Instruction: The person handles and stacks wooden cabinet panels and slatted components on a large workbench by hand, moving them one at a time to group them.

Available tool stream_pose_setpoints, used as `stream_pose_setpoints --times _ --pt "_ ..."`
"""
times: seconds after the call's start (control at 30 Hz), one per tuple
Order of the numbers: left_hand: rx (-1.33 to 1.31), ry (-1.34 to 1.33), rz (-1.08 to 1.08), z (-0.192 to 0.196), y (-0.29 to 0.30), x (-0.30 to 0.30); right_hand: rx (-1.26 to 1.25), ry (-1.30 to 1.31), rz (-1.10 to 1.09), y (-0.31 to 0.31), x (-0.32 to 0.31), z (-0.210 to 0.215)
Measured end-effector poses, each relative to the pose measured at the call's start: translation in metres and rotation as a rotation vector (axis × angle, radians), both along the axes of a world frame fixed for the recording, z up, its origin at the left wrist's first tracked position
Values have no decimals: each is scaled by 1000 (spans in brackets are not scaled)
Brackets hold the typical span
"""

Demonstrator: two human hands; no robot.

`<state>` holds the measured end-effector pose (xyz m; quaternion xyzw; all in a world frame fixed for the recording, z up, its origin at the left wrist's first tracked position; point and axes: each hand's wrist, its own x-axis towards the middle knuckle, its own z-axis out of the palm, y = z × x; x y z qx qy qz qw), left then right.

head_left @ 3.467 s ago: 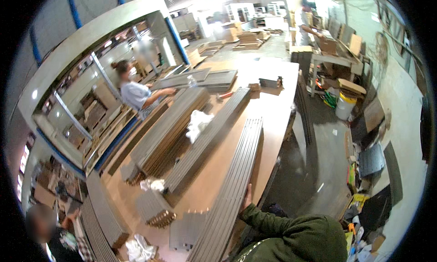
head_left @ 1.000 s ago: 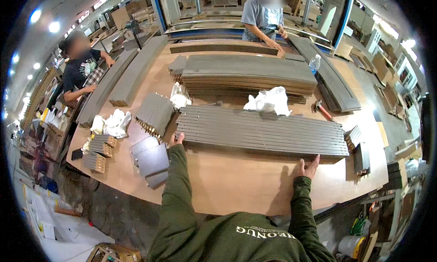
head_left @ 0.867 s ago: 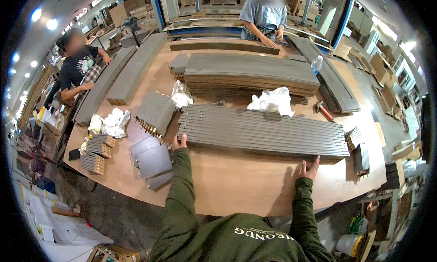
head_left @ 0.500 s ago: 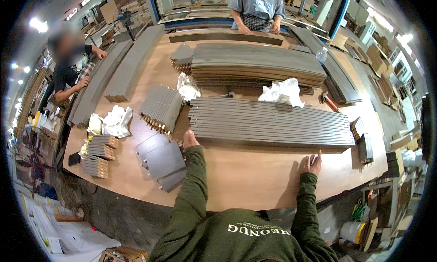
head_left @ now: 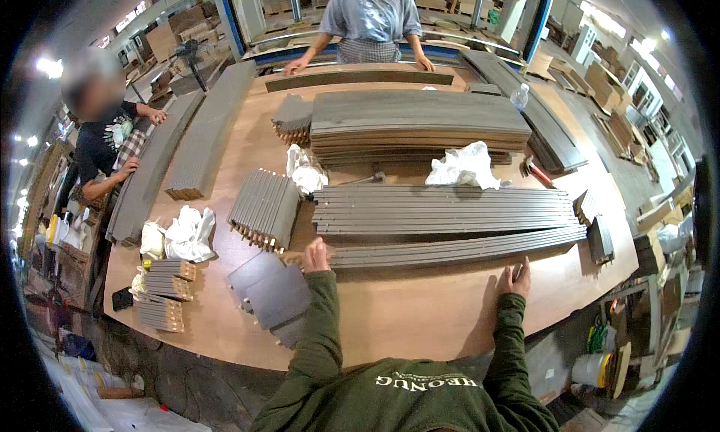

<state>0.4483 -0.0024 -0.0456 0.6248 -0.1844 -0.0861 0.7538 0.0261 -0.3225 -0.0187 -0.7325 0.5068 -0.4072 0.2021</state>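
Observation:
A long row of narrow grey boards [head_left: 442, 209] lies across the middle of the table. Several front boards [head_left: 450, 248] are split off from it, with a dark wedge-shaped gap that is wider at the left. My left hand [head_left: 317, 256] is closed round the left end of these front boards; its fingertips are partly hidden. Just in front of their right part, my right hand [head_left: 515, 278] is by the tabletop with its fingers apart, holding nothing. Left of my left hand stands a block of short grey pieces [head_left: 264, 207], and flat grey panels [head_left: 274, 289] lie nearer me.
Behind the row are a tall stack of wide grey boards [head_left: 420, 121], white crumpled cloths [head_left: 466, 166] and a red-handled hammer [head_left: 538, 174]. Small grey bundles [head_left: 161, 313] and a black phone [head_left: 122, 299] lie at the left. Two people stand at the table's far and left sides.
The front boards have come away from the row toward me at their left end, with my left hand. The far person's arms have spread apart. The view has shifted slightly.

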Motion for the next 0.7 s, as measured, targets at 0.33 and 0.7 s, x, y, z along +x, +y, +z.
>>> stream_pose_setpoints --times 0.33,0.7 --pt "426 -174 273 46 -24 1 -28 259 -83 18 14 28" --pt "635 -373 61 62 -7 2 14 -201 -159 17 13 13"
